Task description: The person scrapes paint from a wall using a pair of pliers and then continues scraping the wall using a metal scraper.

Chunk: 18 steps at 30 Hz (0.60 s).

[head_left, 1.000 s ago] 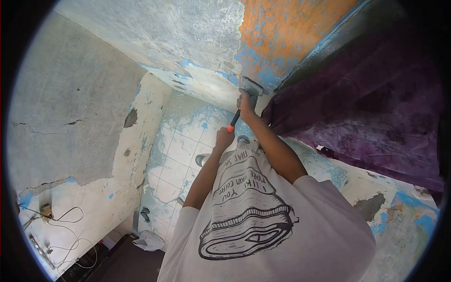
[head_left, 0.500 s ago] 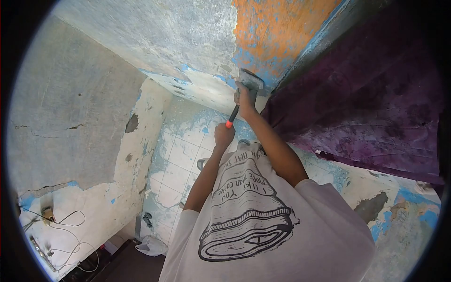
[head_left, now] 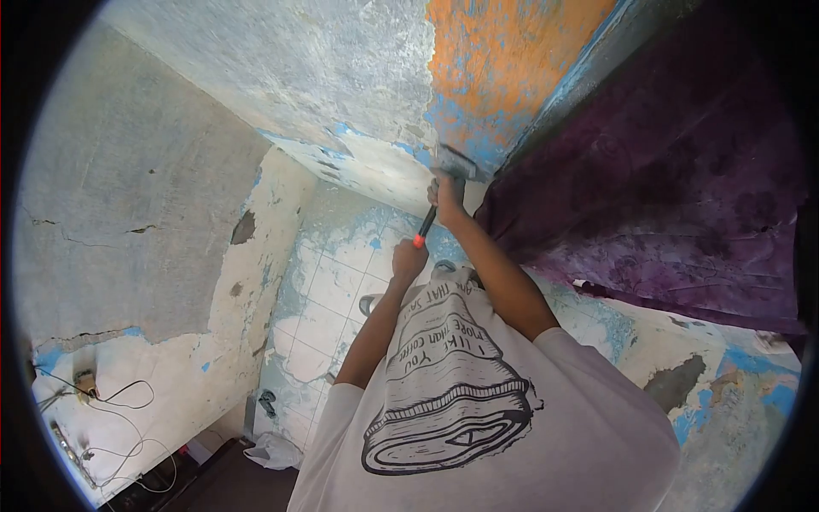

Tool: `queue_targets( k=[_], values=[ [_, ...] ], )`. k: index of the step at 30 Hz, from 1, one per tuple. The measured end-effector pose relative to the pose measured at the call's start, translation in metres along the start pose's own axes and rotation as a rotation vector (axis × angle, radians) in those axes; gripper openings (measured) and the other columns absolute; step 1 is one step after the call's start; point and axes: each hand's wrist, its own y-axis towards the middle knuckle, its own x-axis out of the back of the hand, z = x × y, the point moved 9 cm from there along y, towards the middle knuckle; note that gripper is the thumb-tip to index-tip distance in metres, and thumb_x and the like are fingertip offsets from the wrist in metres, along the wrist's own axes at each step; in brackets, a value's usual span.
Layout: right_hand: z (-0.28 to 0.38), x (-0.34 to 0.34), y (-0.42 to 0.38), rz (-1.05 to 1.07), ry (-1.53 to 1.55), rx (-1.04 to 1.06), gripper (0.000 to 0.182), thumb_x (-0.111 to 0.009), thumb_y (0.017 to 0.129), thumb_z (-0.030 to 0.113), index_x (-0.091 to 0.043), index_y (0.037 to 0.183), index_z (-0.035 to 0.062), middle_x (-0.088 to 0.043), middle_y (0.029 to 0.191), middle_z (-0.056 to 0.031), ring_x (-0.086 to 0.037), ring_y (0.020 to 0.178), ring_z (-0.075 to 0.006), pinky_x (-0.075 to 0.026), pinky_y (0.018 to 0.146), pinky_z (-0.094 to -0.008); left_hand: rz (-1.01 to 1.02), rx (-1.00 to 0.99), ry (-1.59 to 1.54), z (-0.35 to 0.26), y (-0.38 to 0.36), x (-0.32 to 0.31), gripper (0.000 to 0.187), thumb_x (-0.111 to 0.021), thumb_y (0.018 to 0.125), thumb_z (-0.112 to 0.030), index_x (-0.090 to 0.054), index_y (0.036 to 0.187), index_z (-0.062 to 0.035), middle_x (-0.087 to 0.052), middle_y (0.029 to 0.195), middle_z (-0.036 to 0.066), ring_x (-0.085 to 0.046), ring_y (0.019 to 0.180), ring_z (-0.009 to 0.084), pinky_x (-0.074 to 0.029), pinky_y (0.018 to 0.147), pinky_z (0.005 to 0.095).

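A long-handled scraper (head_left: 428, 224) with a black grip, an orange-red band and a wide grey head reaches up to the wall. My right hand (head_left: 447, 198) is wrapped round it just below the head. Lower down, my left hand (head_left: 409, 258) is closed round the handle end by the orange-red band. The head lies against the lower part of the wall (head_left: 503, 60), where orange and blue paint remains beside a bare grey area.
A purple curtain (head_left: 648, 188) hangs on the right. White floor tiles (head_left: 328, 282) lie below, stained and dusty. On the left are a cracked grey wall (head_left: 136, 196), loose cables (head_left: 128, 405) and a white plastic bag (head_left: 275, 450).
Both hands and the scraper have moved slightly down in the view, and the head sits lower on the wall. The grip is unchanged.
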Motion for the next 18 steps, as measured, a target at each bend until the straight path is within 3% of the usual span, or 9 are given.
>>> queue_targets(
  k=[4, 10, 12, 18],
  values=[
    [-0.004, 0.002, -0.003, -0.049, -0.006, -0.079, 0.028, -0.062, 0.088, 0.013, -0.041, 0.07, 0.0161, -0.028, 0.05, 0.0051, -0.026, 0.036, -0.0087, -0.021, 0.037, -0.0269, 0.014, -0.008, 0.03, -0.002, -0.009, 0.007, 0.038, -0.06, 0.087, -0.031, -0.067, 0.082, 0.0058, -0.067, 0.084, 0.031, -0.067, 0.084, 0.0477, -0.053, 0.076, 0.0537],
    [0.004, -0.006, -0.004, 0.033, -0.013, -0.004, 0.025, -0.061, 0.089, 0.012, -0.042, 0.072, 0.0148, -0.028, 0.05, 0.005, -0.026, 0.036, -0.0083, -0.019, 0.036, -0.027, -0.003, -0.033, -0.033, -0.011, -0.013, 0.002, 0.037, -0.061, 0.088, -0.028, -0.066, 0.083, 0.0077, -0.066, 0.081, 0.032, -0.067, 0.083, 0.0476, -0.053, 0.075, 0.0538],
    [-0.005, 0.006, -0.007, -0.069, -0.04, -0.063, 0.027, -0.061, 0.089, 0.012, -0.041, 0.07, 0.0162, -0.028, 0.049, 0.0055, -0.025, 0.036, -0.0078, -0.019, 0.037, -0.0267, 0.015, -0.015, -0.014, -0.003, -0.014, -0.002, 0.036, -0.06, 0.088, -0.028, -0.066, 0.083, 0.0076, -0.066, 0.082, 0.032, -0.067, 0.082, 0.0477, -0.053, 0.075, 0.0536],
    [0.01, -0.009, -0.009, 0.021, -0.019, -0.038, 0.033, -0.061, 0.088, 0.012, -0.038, 0.066, 0.0167, -0.026, 0.049, 0.0057, -0.025, 0.035, -0.0077, -0.018, 0.037, -0.027, 0.016, -0.058, -0.078, -0.02, -0.015, 0.005, 0.037, -0.059, 0.087, -0.027, -0.067, 0.078, 0.0076, -0.065, 0.079, 0.033, -0.066, 0.081, 0.0481, -0.053, 0.074, 0.0536]
  ],
)
